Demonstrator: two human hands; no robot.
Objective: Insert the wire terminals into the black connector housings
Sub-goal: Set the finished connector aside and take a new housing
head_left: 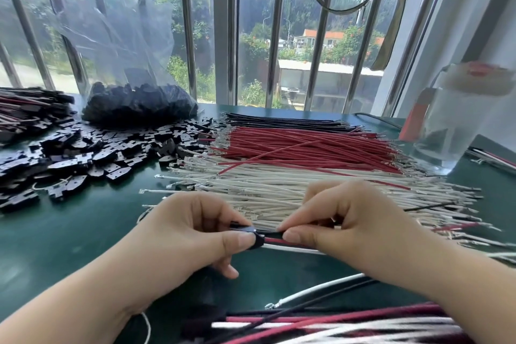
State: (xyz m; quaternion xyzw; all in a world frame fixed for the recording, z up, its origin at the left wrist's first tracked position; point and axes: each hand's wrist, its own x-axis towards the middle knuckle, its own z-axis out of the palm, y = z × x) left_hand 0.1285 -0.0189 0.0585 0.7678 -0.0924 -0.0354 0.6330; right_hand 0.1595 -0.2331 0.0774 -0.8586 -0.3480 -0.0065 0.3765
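Observation:
My left hand (pixel 192 232) pinches a small black connector housing (pixel 258 240) between thumb and forefinger, low in the middle of the view. A red wire (pixel 275 241) and a white wire (pixel 287 247) run out of its right side. My right hand (pixel 343 226) grips those wires right beside the housing, fingertips almost touching my left thumb. A black wire passes under my right fingers too. Behind my hands lie rows of loose white wires (pixel 251 184), red wires (pixel 307 145) and black wires (pixel 279 121), with metal terminals at their ends.
Loose black housings (pixel 83 153) are spread on the green table (pixel 69 232) at left, behind them a clear bag of more (pixel 139 105). Finished assemblies (pixel 25 109) pile at far left and along the near edge (pixel 335 324). A glass jar (pixel 458 126) stands at right.

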